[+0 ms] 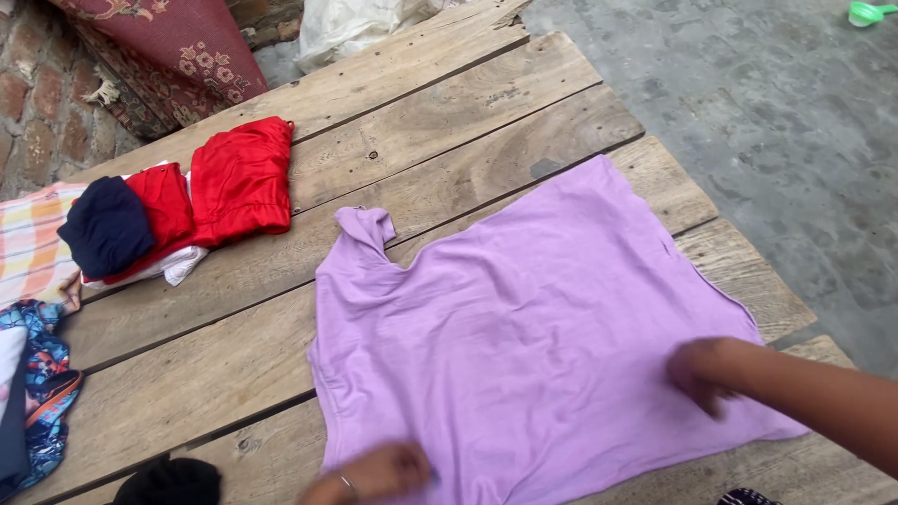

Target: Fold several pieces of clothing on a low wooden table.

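- No box or basket in view; only a wooden table (440, 140) bearing folded clothes: a red garment (241, 182) and a navy piece (106, 227) at the far left
- Lilac sleeveless top (524, 327) spread flat mid-table, faintly creased, one strap curled
- Right hand (703, 372) pressed on its right hem, blurred, grip unclear; left hand (379, 472) at the near edge, fingers curled on the cloth, closure unclear
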